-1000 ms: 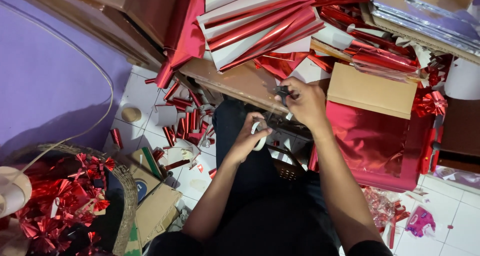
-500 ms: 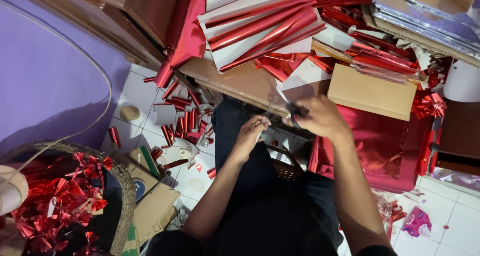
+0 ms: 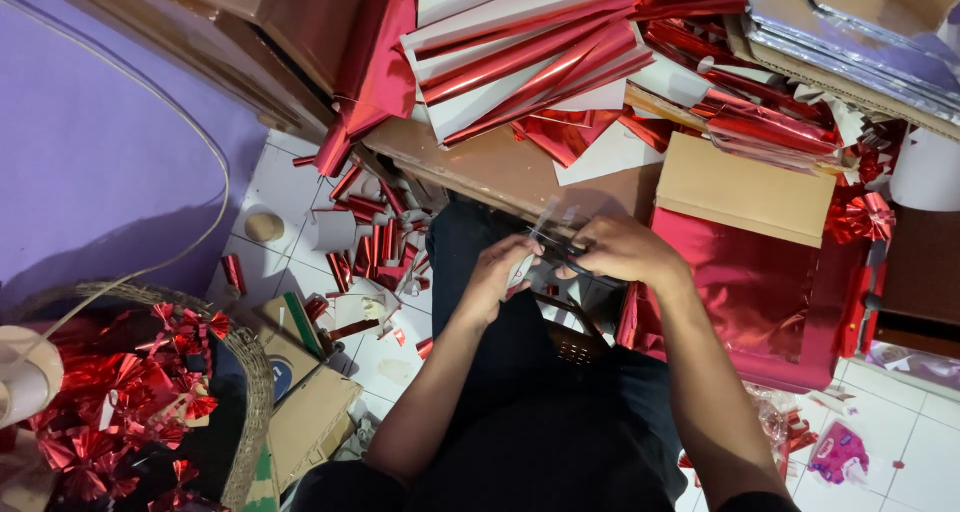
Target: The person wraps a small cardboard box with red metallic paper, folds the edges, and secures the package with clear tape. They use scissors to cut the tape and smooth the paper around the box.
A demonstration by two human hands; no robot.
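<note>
Since the earlier frames the right hand (image 3: 625, 250) has come down from its raised position and now sits level with the left hand (image 3: 500, 272), the two nearly meeting over the lap.

Purple wall (image 3: 90, 162) fills the upper left. The wooden tabletop (image 3: 480, 167) runs across the upper middle, loaded with rolls of red foil sheet (image 3: 530, 62). To its right lies a flat cardboard box (image 3: 745, 187) on top of a red foil sheet (image 3: 740, 282). Silver foil boards (image 3: 850, 42) are stacked at the top right. A woven basket (image 3: 250, 372) at the lower left holds many finished red foil bows (image 3: 120, 392). White tiled floor (image 3: 290, 187) beside the tabletop is littered with red foil scraps (image 3: 370, 242). One red bow (image 3: 858, 215) sits at the right edge of the cardboard box.

Between the hands is a strip of clear tape (image 3: 548, 217), rising from the fingers just in front of the tabletop edge. The right hand is closed, fingers curled around a dark tool, probably small scissors (image 3: 565, 254); the view is too small to be sure. The left hand is closed in a pinch on a small pale piece at the tape's lower end.
</note>
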